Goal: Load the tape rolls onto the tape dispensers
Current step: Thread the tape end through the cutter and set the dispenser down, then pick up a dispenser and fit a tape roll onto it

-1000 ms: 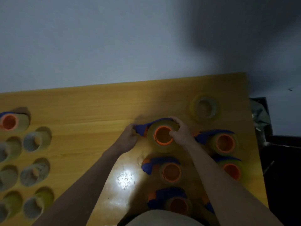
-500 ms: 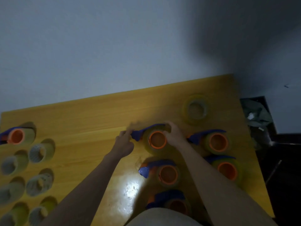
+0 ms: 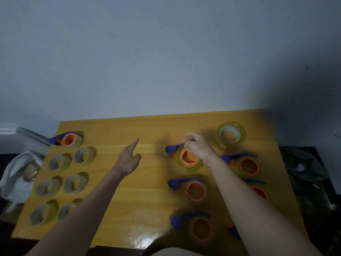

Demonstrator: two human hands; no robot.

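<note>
Loaded blue-orange dispensers (image 3: 188, 157) right, bare rolls (image 3: 60, 161) left

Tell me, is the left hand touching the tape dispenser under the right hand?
Apart. In the head view, the left hand points forward over bare table, with a clear strip of wood between it and the dispenser where the right hand rests.

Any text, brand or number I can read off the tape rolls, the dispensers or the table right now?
None can be read in the head view.
Loaded dispensers: orange hubs and blue blades show no lettering.
Loose tape rolls: the cores are too blurred and dim to tell any print.
Tape roll standing at the far right: inner core pale, no legible marking.
Table: plain wood, no label.
</note>
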